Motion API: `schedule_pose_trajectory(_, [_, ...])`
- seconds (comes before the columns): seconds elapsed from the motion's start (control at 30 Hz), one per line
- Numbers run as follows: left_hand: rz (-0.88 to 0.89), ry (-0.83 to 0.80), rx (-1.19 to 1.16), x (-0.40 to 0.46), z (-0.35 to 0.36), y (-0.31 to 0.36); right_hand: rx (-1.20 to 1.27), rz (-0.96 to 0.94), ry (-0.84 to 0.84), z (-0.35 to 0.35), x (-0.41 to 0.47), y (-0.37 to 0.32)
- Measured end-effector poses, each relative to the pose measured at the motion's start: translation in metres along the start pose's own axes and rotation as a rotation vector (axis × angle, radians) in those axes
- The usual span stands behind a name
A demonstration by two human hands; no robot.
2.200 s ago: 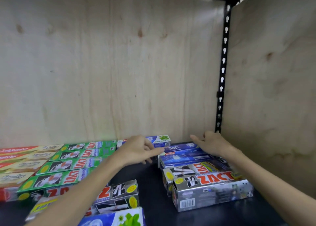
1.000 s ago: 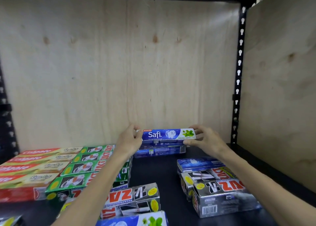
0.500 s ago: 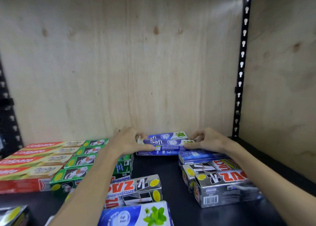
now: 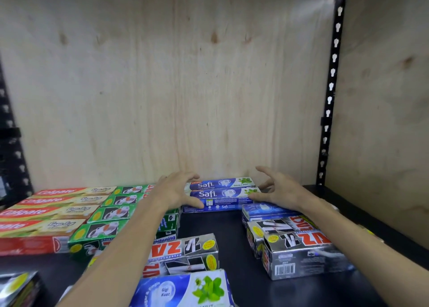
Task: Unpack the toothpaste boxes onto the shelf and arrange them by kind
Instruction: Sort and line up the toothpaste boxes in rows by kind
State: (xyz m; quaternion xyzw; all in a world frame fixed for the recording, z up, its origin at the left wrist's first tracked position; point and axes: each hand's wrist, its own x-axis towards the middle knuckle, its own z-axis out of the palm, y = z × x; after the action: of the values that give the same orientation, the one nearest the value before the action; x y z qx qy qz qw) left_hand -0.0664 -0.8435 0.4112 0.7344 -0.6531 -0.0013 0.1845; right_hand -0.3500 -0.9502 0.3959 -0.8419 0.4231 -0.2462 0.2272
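A: Blue Safi boxes (image 4: pixel 221 194) position?
B: Stacked at the shelf (image 4: pixel 232 241) rear, against plywood. Left hand (image 4: pixel 177 191) and right hand (image 4: pixel 279 190) flank them, fingers spread, gripping nothing.
A: Obstructions?
B: Green Zact boxes (image 4: pixel 111 213) left, silver Zact boxes (image 4: pixel 299 251) right.

Pale plywood back panel (image 4: pixel 151 86) — knots visible, plywood side panel (image 4: pixel 383 120), black perforated upright (image 4: pixel 330 93) between them

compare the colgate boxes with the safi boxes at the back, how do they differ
The Colgate boxes are red and cream; the Safi boxes are blue with green mint leaves. The Colgate boxes lie untouched at far left; the Safi boxes sit centre-back between both hands' spread fingers. Both kinds lie flat, lengthwise left to right.
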Motion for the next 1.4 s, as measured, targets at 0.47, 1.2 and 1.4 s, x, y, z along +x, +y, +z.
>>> schedule_pose_trajectory(0.47, [-0.014, -0.091, -0.150, 0.007, 0.005, -0.005, 0.020, -0.002, -0.059, -0.001, 0.004, 0.001])
schedule_pose_trajectory(1.2, [-0.076, -0.194, -0.346, -0.038, 0.019, 0.106, -0.314, 0.344, -0.029, -0.076, -0.083, 0.031])
schedule_pose_trajectory(1.4, [-0.305, -0.159, -0.788, -0.042, 0.036, 0.120, -0.170, 0.276, 0.027, -0.068, -0.093, 0.016])
